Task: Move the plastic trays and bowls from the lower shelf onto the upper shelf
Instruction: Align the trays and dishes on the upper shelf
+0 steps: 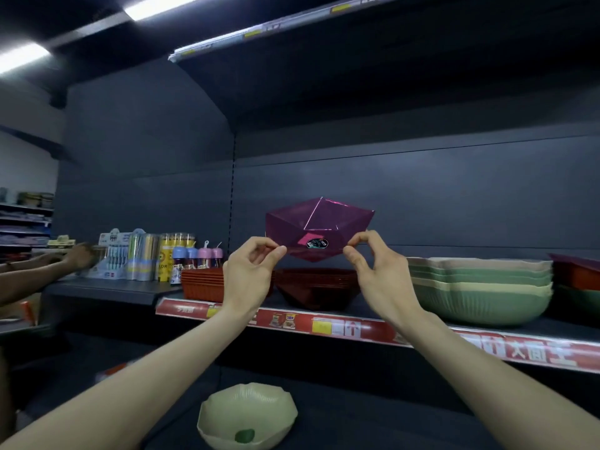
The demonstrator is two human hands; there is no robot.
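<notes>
The upper shelf (341, 328) carries a stack of green and cream bowls (480, 287), dark red bowls (318, 287) and red trays (201, 284), a pale green bowl (246, 414) sits on the lower shelf (373, 417), and above the dark red bowls a magenta faceted bowl (319, 228) is held up, its rim pinched between the left hand (250, 274) and the right hand (376, 274).

dim shelving, glaring ceiling strips (162, 6), warped edges

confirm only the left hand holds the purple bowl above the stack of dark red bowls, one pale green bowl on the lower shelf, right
Wrong on the hands: in the head view the left hand and right hand each pinch an edge of the purple bowl. It is above the stack of dark red bowls, with one pale green bowl on the lower shelf.
</notes>
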